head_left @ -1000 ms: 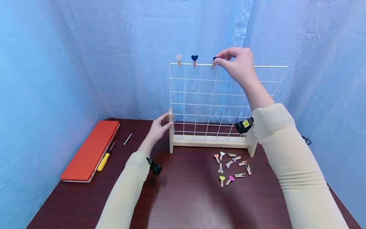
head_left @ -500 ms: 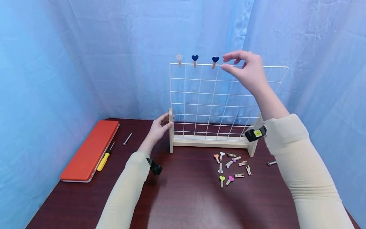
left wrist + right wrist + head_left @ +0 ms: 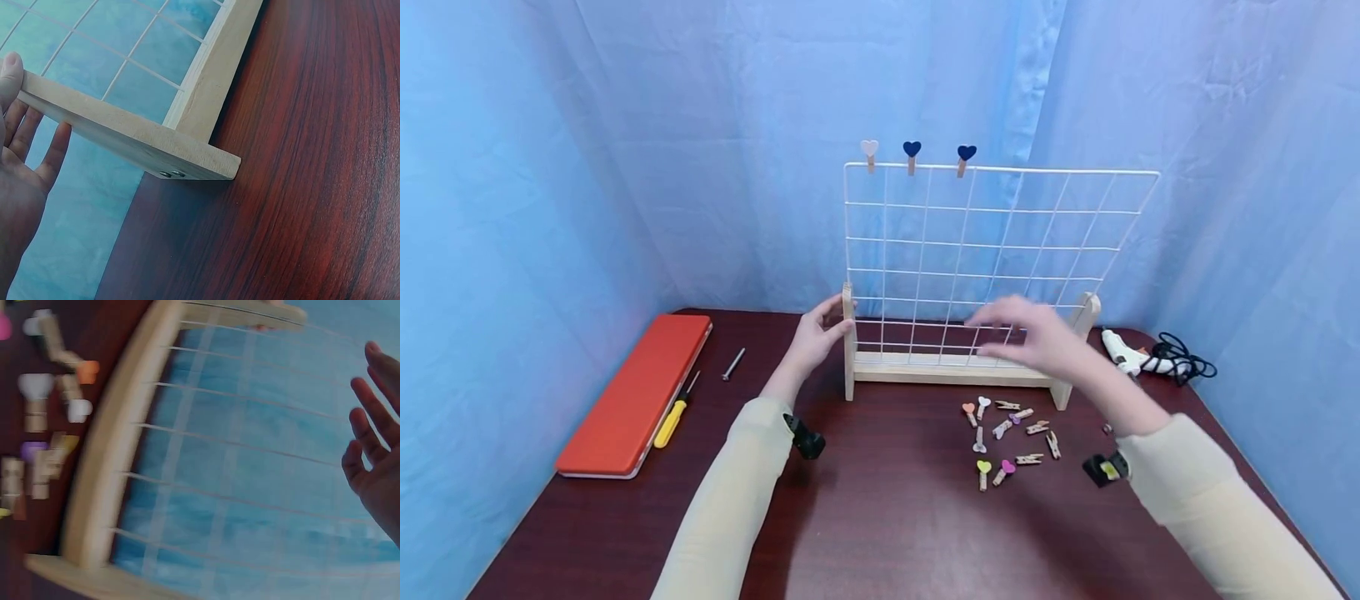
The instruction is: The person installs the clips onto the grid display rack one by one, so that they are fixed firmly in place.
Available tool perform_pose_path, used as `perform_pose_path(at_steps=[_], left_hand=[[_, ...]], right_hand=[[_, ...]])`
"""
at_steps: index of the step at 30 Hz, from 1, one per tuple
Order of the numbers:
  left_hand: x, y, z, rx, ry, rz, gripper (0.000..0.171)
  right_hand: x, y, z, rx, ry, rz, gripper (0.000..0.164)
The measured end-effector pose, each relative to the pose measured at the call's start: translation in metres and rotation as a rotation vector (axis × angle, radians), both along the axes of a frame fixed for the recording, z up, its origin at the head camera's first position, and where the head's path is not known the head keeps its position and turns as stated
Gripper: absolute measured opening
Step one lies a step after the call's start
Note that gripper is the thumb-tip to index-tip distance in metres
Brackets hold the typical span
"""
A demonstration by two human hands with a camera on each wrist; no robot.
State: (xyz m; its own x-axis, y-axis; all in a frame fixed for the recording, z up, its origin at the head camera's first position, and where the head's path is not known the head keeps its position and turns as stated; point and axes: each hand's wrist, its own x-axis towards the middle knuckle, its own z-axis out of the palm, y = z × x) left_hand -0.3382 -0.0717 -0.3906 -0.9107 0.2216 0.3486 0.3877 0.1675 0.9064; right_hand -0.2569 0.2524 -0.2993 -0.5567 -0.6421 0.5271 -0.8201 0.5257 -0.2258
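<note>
A white wire grid (image 3: 977,246) stands upright in a wooden stand (image 3: 951,375). Clipped along its top wire are a white heart clothespin (image 3: 869,152) and two navy ones, the left (image 3: 912,154) and the right (image 3: 966,158). My left hand (image 3: 814,337) grips the stand's left post (image 3: 125,125), thumb on one side and fingers on the other. In front of the lower grid hovers my right hand (image 3: 1033,335), blurred, fingers apart and holding nothing. Several loose heart clothespins lie below it, among them a yellow-green one (image 3: 983,473) and a pink one (image 3: 1004,472).
On the left lie a red case (image 3: 636,396), a yellow screwdriver (image 3: 672,421) and a bolt (image 3: 733,364). Behind the right forearm sits a white glue gun (image 3: 1123,352) with a coiled black cord (image 3: 1183,358). Blue curtains (image 3: 760,150) surround the table.
My right hand has let go of the second navy clothespin, which stays on the top wire. It has dropped down and now hangs above the loose clothespins. The left hand has stayed put.
</note>
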Motion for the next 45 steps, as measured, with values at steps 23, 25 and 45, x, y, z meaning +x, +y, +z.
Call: perform_pose_path(at_steps=[23,25,45], left_hand=[[-0.001,-0.003,-0.001,-0.006,-0.017,0.013,0.049],[-0.001,-0.003,-0.001,-0.006,-0.027,0.016,0.049],[-0.004,-0.001,0.0,-0.008,-0.014,0.004,0.049]], right_hand=[[0.034,0.017,-0.151,0.241,-0.371,0.119,0.013],[0.035,0.016,-0.15,0.232,-0.403,0.098,0.012],[0.033,0.009,-0.043,0.048,-0.417,-0.083,0.002]])
